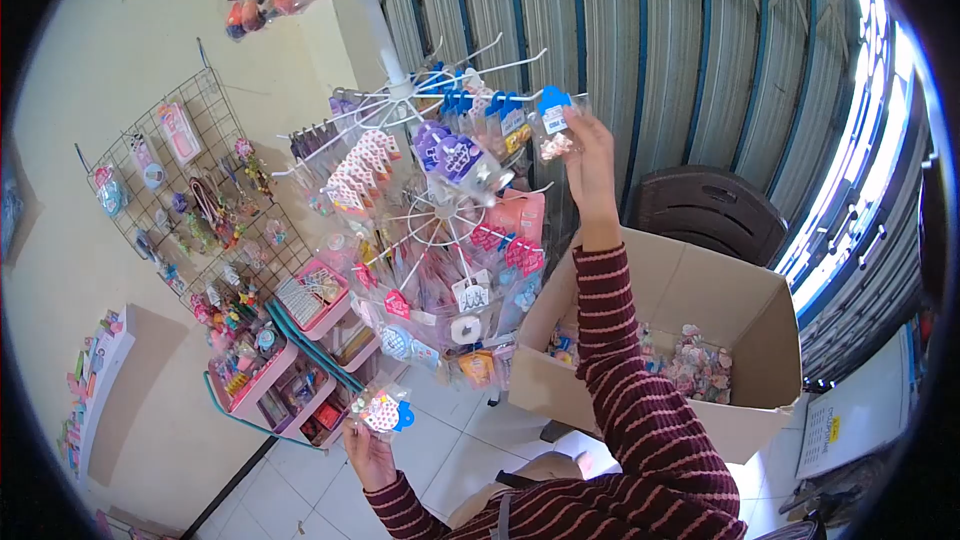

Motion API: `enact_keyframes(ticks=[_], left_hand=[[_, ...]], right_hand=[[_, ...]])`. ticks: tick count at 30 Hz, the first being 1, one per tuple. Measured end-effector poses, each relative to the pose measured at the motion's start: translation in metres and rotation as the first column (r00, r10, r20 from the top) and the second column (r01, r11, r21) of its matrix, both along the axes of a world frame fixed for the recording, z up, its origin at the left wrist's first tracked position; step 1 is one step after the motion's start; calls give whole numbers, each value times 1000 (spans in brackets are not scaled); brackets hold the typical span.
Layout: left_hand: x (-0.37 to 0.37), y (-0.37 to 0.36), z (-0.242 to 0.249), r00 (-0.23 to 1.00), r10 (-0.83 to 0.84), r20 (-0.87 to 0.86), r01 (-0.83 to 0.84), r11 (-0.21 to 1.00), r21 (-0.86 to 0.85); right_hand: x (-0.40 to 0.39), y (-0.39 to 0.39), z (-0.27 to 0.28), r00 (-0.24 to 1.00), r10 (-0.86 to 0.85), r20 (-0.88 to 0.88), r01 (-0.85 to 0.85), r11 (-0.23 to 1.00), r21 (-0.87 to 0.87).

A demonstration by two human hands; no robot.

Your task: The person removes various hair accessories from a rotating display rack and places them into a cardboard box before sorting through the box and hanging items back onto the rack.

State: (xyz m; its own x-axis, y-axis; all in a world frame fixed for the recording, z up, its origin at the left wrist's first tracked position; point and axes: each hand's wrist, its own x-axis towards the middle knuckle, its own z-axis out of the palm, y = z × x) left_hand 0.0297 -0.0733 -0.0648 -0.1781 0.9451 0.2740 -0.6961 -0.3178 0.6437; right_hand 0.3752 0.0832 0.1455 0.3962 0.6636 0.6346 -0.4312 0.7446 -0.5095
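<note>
My right hand (592, 155) is raised at the end of a white hook on the rotating display rack (400, 90). Its fingers pinch a small clear packet with a blue header card (553, 112) and something pinkish inside. Low on the left, my left hand (369, 456) grips another clear packet (384, 412), which shows a white dotted card with a blue edge. Several blue-topped packets (487, 108) hang along the same hook, left of my right hand. Purple cards (447, 152) dangle just below them.
An open cardboard box (690, 270) with packets inside stands right of the rack, partly behind my right arm. A brown plastic chair (712, 208) is behind it. Left are a wire grid (180, 180) of accessories and a pink shelf cart (285, 380). A folding metal door (640, 50) lines the back.
</note>
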Motion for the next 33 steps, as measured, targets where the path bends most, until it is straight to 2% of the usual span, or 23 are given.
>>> enact_keyframes(ticks=[2,4,7,9,10,12,15,19,21,25,27,28,30,31,33], left_hand=[[1,1,0,1000,-17,-5,17,1000,12],[5,0,1,1000,5,3,-5,999,-39],[7,-1,2,1000,-22,-1,22,1000,-20],[9,-2,4,1000,-24,0,24,999,-31],[10,-2,4,1000,-25,1,25,999,-46],[11,-2,4,999,-35,8,35,999,-31],[10,-1,1,999,-51,9,51,999,-13],[9,0,1,998,-67,-6,67,998,-2],[13,-2,6,999,-45,-18,45,999,-24],[13,-3,8,999,-22,-25,21,999,-44],[10,-2,5,999,-23,-27,22,999,-34],[9,-2,6,999,-25,-30,25,999,-25],[10,-3,8,1000,-22,-22,21,999,-36],[11,-4,10,1000,-23,-16,22,999,-49],[12,-2,9,999,-51,-15,50,998,-31]], right_hand=[[-2,-5,2,997,53,60,-50,998,-38],[0,1,0,996,59,63,-55,996,-65],[5,6,2,991,122,60,-117,990,-74],[8,10,5,957,289,-28,-290,944,-157],[11,11,6,957,289,-27,-290,944,-155],[17,11,7,841,537,-62,-537,817,-209],[22,15,7,789,602,-119,-611,755,-238],[22,13,9,784,609,-118,-617,746,-252],[22,16,8,723,664,-190,-690,682,-241],[14,16,7,712,687,-146,-699,675,-237],[2,7,8,942,331,51,-308,916,-256],[-2,9,5,941,335,53,-311,915,-255],[-11,13,-3,933,28,358,68,965,-253],[-18,12,-5,933,33,358,64,965,-255],[-35,12,-9,907,-34,419,166,945,-283]])
